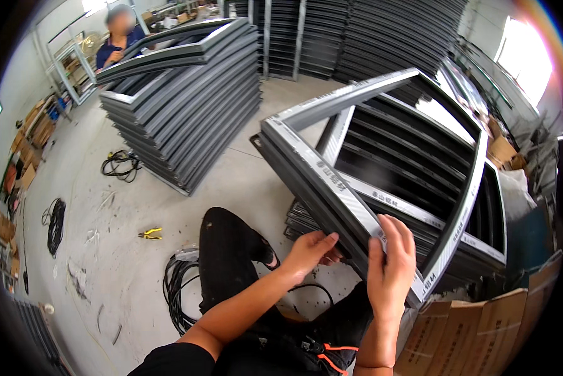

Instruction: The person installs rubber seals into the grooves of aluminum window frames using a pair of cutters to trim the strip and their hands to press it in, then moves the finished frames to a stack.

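A dark grey rectangular window frame [328, 178] with printed protective film on its face leans tilted in front of me, its near corner close to my right knee. My right hand [391, 266] is closed over the near bar, thumb on one side and fingers on the other. Farther left along the same bar, my left hand [313, 254] pinches at the outer side edge, with some fingertips tucked beneath it and partly hidden. More frames of the same kind [407, 203] lie stacked underneath and behind. In my lap rests a tool with orange-red handles [338, 354].
A tall stack of dark frames [187, 119] stands far left, a co-worker [120, 41] behind it. Yellow-handled pliers [150, 234] and black cable coils [180, 291] lie on the floor. Cardboard boxes [469, 332] stand near right. More profiles [394, 37] fill the back.
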### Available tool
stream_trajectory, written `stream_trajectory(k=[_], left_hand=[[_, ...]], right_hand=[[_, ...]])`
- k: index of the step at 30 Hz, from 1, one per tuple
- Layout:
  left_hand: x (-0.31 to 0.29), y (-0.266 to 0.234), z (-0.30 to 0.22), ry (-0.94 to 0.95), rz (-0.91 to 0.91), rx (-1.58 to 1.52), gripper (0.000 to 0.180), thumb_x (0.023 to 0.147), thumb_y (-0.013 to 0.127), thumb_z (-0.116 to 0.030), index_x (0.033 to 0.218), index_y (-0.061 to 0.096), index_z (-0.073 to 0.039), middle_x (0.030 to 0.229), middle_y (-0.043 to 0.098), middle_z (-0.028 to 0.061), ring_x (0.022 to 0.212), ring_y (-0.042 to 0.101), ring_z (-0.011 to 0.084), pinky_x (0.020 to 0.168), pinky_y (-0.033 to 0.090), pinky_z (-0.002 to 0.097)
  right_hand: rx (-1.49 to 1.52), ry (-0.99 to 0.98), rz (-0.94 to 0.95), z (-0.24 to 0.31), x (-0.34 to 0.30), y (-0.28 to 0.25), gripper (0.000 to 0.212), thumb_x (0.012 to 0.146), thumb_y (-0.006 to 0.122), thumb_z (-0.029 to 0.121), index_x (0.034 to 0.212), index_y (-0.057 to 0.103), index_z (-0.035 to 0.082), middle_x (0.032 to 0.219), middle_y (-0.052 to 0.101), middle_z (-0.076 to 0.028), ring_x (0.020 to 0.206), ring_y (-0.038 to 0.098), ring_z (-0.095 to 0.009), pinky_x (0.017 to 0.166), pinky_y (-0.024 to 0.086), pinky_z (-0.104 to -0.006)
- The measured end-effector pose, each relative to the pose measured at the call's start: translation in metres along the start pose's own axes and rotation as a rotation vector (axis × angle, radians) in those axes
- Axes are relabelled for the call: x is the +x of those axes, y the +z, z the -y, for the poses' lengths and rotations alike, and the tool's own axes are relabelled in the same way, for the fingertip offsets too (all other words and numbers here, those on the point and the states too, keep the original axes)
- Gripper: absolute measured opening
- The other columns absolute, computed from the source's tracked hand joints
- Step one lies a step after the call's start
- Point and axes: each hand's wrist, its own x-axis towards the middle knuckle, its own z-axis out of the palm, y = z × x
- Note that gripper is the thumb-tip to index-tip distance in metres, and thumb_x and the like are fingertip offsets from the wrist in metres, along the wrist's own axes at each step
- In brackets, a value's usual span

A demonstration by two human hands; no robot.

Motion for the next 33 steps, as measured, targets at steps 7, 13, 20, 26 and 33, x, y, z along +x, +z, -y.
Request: stream_trajectory(k=[7, 13, 20, 26, 33], left_hand=[[-0.004, 0.009, 0.003, -0.003, 0.126, 0.040, 0.039, 0.090, 0.061, -0.038, 0.091, 0.058, 0.001, 0.081, 0.066, 0.0097, 0.071, 0.062, 0.0145, 0.069, 0.050, 0.0263], [-0.013, 0.001, 0.002, 0.003, 0.040, 0.033, 0.041, 0.089, 0.062, -0.039, 0.092, 0.057, 0.002, 0.081, 0.066, 0.0106, 0.071, 0.062, 0.0138, 0.065, 0.049, 0.0258], [-0.004, 0.015, 0.018, -0.017, 0.162, 0.098, 0.048, 0.088, 0.058, -0.051, 0.083, 0.058, -0.003, 0.075, 0.062, 0.0043, 0.070, 0.059, 0.0111, 0.062, 0.047, 0.0243], [-0.005, 0.009, 0.025, -0.022, 0.118, -0.023, 0.043, 0.090, 0.056, -0.050, 0.081, 0.055, -0.008, 0.069, 0.059, 0.0012, 0.059, 0.054, 0.0092, 0.054, 0.042, 0.0219], [0.022, 0.009, 0.059, -0.032, 0.181, -0.120, 0.041, 0.090, 0.057, -0.049, 0.076, 0.054, -0.010, 0.064, 0.052, -0.0020, 0.054, 0.047, 0.0069, 0.049, 0.036, 0.0201]], right_hand=[[0.488, 0.381, 0.015, -0.003, -0.101, -0.021, 0.012, 0.088, 0.051, -0.004, 0.092, 0.063, -0.006, 0.067, 0.061, -0.008, 0.058, 0.058, -0.011, 0.053, 0.047, -0.0210], [0.216, 0.109, 0.089, 0.002, -0.114, 0.011, 0.016, 0.077, 0.062, -0.005, 0.091, 0.066, 0.000, 0.074, 0.064, -0.014, 0.064, 0.061, -0.026, 0.056, 0.047, -0.0297], [-0.233, -0.163, 0.049, 0.000, -0.082, 0.003, 0.024, 0.088, 0.054, 0.010, 0.110, 0.062, 0.004, 0.108, 0.064, -0.012, 0.094, 0.061, -0.032, 0.082, 0.049, -0.0419], [-0.437, -0.374, 0.224, 0.002, -0.067, 0.001, 0.024, 0.083, 0.054, 0.012, 0.105, 0.062, 0.007, 0.099, 0.063, -0.009, 0.088, 0.062, -0.026, 0.073, 0.052, -0.0356], [-0.708, -0.499, 0.328, 0.012, -0.048, -0.003, 0.010, 0.080, 0.054, 0.017, 0.086, 0.060, 0.012, 0.079, 0.056, -0.002, 0.077, 0.057, -0.020, 0.062, 0.048, -0.0320]])
